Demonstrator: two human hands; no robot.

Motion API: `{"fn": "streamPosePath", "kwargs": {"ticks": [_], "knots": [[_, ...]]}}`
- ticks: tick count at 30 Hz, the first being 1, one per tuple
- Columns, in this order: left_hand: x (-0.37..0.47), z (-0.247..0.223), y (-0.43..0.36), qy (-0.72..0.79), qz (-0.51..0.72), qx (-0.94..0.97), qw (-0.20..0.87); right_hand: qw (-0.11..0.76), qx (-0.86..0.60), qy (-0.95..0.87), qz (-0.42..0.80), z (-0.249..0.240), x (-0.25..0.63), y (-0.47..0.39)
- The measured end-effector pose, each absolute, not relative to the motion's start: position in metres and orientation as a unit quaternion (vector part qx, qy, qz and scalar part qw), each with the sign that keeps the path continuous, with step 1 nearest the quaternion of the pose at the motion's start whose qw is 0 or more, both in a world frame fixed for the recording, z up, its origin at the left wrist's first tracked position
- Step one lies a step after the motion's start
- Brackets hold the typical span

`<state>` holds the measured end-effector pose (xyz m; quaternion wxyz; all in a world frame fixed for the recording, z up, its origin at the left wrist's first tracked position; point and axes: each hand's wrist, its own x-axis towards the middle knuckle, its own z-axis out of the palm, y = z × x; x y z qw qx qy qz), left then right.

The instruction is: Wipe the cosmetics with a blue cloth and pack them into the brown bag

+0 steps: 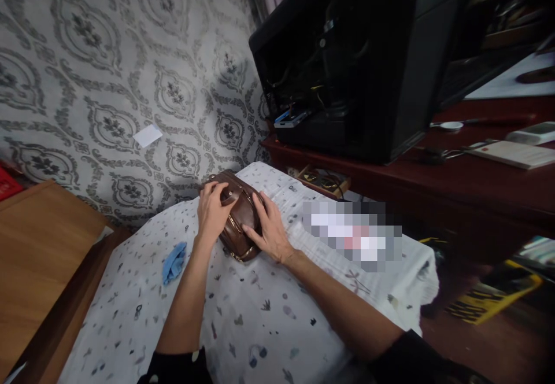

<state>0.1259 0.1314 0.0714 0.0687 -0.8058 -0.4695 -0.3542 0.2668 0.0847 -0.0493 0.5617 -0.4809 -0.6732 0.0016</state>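
A brown leather bag [243, 213] with gold-coloured zips lies on the white patterned sheet [243, 309] near the wall. My left hand [211, 213] is on the bag's left side, its fingers curled over the top and the thumb bent inward across the leather. On the opposite side, my right hand [272, 229] grips the bag, with its thumb on the front face and its fingers along the upper right edge. What lies under my fingertips is hidden. To the left of my left forearm rests a crumpled blue cloth [174, 264].
A large black glossy cabinet [347, 72] stands on a dark red table [407, 170] at right. Below its edge is a small open drawer [325, 181]. A wooden board [47, 239] borders the bed at left. A blurred-out patch covers part of the sheet.
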Motion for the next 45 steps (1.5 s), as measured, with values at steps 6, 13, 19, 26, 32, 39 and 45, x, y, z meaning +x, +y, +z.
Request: {"fn": "streamPosePath", "kwargs": {"ticks": [6, 13, 19, 26, 32, 39, 45], "knots": [[0.111, 0.082, 0.137, -0.434, -0.408, -0.800, -0.071, 0.551, -0.503, -0.666, 0.018, -0.051, 0.266, 0.089], [0.097, 0.097, 0.135, -0.471, -0.415, -0.777, -0.044, 0.570, -0.504, -0.649, 0.009, -0.052, 0.262, 0.091], [0.102, 0.097, 0.133, -0.486, -0.422, -0.765, -0.018, 0.568, -0.508, -0.647, 0.019, -0.051, 0.262, 0.090], [0.106, 0.094, 0.123, -0.470, -0.418, -0.775, -0.064, 0.560, -0.508, -0.654, 0.024, -0.049, 0.262, 0.089], [0.107, 0.080, 0.107, -0.467, -0.429, -0.768, -0.088, 0.560, -0.496, -0.663, 0.029, -0.048, 0.264, 0.089], [0.100, 0.045, 0.081, -0.433, -0.379, -0.816, -0.050, 0.553, -0.497, -0.668, 0.020, -0.048, 0.264, 0.087], [0.102, 0.029, 0.084, -0.439, -0.384, -0.813, 0.001, 0.551, -0.500, -0.668, 0.016, -0.050, 0.261, 0.088]]}}
